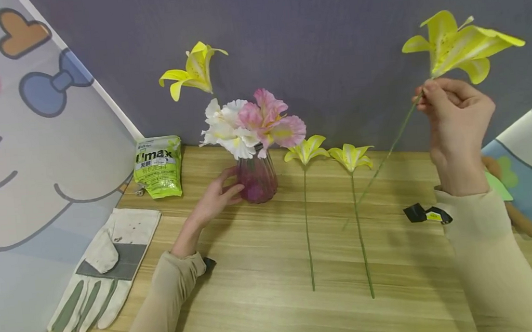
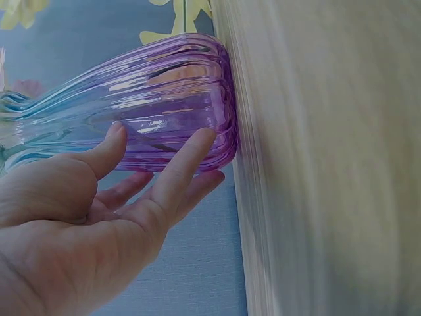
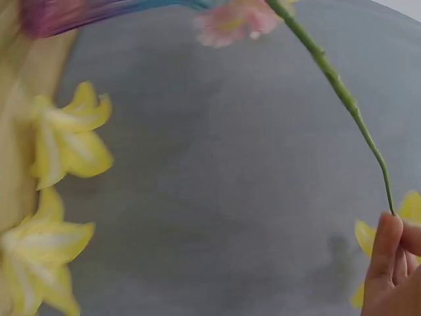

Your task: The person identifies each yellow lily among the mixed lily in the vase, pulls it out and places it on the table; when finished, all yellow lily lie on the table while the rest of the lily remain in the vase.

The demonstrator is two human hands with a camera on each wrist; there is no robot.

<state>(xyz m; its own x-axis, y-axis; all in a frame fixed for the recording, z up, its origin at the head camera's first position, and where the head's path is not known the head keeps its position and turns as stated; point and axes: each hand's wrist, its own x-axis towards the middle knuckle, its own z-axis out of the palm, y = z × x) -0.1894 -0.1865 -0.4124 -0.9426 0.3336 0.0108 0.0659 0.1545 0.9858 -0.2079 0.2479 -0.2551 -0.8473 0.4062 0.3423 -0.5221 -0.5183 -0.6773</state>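
Right hand [image 1: 461,114] high by the back right corner of the desk [image 1: 257,292], fingers pinching the stem of a big yellow flower [image 1: 446,50], left hand [image 1: 214,198] with fingers spread at a purple vase [image 1: 259,182] near the back edge.

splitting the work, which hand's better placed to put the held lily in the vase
Probably the right hand: it pinches the yellow lily's stem, while the left hand is at the glass vase.

Fingers [image 3: 383,250] pinch green stem [image 3: 340,89] near yellow bloom [image 3: 364,237]; two yellow lilies [image 3: 84,155] at left.
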